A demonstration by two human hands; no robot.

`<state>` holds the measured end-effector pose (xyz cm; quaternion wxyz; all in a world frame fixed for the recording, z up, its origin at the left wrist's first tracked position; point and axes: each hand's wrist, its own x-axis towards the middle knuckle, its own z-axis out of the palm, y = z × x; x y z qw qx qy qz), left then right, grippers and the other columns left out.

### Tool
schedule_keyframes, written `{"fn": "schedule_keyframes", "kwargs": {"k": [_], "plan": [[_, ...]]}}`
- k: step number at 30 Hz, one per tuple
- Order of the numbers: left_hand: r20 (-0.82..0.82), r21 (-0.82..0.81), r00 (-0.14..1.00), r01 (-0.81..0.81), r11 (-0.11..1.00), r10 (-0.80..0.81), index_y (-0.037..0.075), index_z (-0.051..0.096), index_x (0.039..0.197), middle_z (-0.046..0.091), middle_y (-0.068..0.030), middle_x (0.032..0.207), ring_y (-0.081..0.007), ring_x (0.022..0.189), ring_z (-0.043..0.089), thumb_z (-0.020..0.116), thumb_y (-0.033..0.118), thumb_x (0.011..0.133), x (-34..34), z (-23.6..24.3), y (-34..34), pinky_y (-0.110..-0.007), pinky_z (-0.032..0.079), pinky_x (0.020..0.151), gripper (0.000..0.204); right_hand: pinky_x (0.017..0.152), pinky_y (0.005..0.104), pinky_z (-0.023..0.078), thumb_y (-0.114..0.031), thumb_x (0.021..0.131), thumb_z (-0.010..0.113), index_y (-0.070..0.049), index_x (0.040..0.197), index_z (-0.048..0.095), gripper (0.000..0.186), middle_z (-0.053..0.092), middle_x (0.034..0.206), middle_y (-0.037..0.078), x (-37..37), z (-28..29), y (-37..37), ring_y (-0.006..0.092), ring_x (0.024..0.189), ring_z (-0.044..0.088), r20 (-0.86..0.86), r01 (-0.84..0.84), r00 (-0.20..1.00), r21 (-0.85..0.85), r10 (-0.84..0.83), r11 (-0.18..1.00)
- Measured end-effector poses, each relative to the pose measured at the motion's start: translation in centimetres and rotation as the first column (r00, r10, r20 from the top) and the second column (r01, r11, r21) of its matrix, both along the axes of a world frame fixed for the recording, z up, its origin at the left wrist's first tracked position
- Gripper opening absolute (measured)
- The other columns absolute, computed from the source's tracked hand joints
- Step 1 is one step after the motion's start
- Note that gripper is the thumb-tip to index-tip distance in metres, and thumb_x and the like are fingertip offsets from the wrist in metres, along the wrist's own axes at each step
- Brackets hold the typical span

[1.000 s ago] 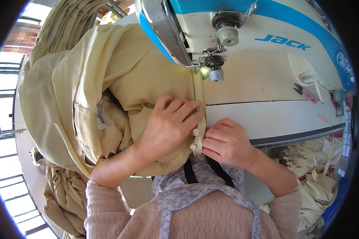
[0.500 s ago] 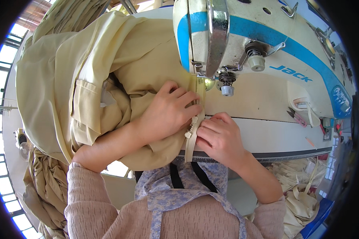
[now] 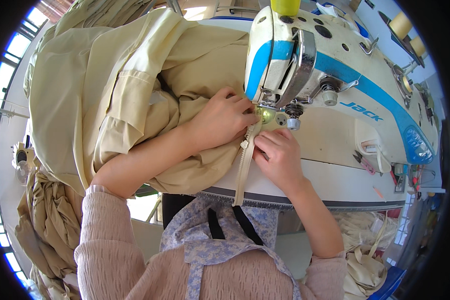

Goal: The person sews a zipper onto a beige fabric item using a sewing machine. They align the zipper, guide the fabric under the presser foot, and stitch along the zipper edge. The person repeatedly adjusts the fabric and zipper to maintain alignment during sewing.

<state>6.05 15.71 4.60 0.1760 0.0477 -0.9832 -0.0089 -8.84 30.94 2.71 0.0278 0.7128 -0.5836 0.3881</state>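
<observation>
Khaki fabric [image 3: 85, 80] lies bunched left of a white-and-blue sewing machine [image 3: 355, 80]. A cream zipper [image 3: 242, 170] runs from beside the presser foot [image 3: 265, 106] down over the table edge, its pull [image 3: 244, 144] facing up. My left hand [image 3: 220, 120] lies on the fabric just left of the needle area, fingers curled onto fabric and zipper edge. My right hand [image 3: 277, 155] pinches the zipper tape from the right, below the machine head. The exact fingertip grip of my left hand is partly hidden.
Pink-handled snips [image 3: 366, 165] lie on the white table [image 3: 325, 177] at right. Thread cones [image 3: 401, 27] stand behind the machine. Piled khaki cloth [image 3: 52, 225] hangs at lower left; cream pieces [image 3: 362, 270] fill the lower right. A ruler strip [image 3: 305, 202] runs along the table's front edge.
Both hands have moved up the zipper toward the presser foot, and more zipper tail now hangs toward me over the edge. The view has shifted, showing more of the machine's top.
</observation>
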Motion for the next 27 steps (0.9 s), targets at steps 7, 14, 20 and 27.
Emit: {"fn": "schedule_keyframes", "kwargs": {"k": [7,14,20,27], "plan": [[-0.115,0.134,0.992,-0.033,0.99,0.048,0.009,0.073,0.117,0.067,-0.0094,0.122,-0.0306,0.12,0.064,0.071,0.006,0.085,7.0,3.9,2.0,-0.049,0.047,0.109,0.032,0.083,0.0354,0.056,-0.005,0.091,0.072,-0.002,0.107,0.071,0.017,0.073,0.103,0.011,2.3,1.5,4.4,0.0274,0.09,0.072,0.277,0.105,0.951,0.134,-0.139,0.985],[-0.402,-0.006,0.55,-0.801,0.599,0.732,0.01,0.05,0.152,0.043,-0.0161,0.16,-0.0384,0.151,0.035,0.078,0.02,0.085,30.3,1.8,9.7,-0.058,0.021,0.125,0.073,0.102,0.0376,0.054,-0.007,0.108,0.051,0.001,0.149,0.046,0.043,0.056,0.147,0.019,11.6,-0.8,10.1,0.0274,0.129,0.063,0.94,-0.755,0.329,0.317,-0.086,0.575],[-0.275,0.601,0.03,-0.775,0.196,0.961,0.012,0.018,0.167,0.035,-0.0204,0.161,-0.0357,0.139,0.049,0.085,0.032,0.085,41.7,-3.8,10.1,-0.049,0.047,0.109,0.107,0.103,0.0437,0.049,-0.004,0.094,0.067,-0.001,0.144,0.049,0.053,0.059,0.134,0.023,14.0,0.3,2.5,0.0381,0.123,0.061,0.367,-0.384,0.879,0.169,0.303,0.908],[-0.056,0.948,0.087,0.316,0.026,0.995,0.006,0.046,0.148,0.064,-0.0146,0.132,-0.0251,0.11,0.07,0.067,0.029,0.101,44.8,-4.7,-2.8,-0.039,0.061,0.088,0.056,0.101,0.0489,0.046,-0.009,0.076,0.084,-0.019,0.148,0.05,0.081,0.053,0.135,0.012,15.6,6.4,-3.1,0.0331,0.12,0.056,-0.289,-0.23,0.948,-0.328,0.134,0.916]]}}
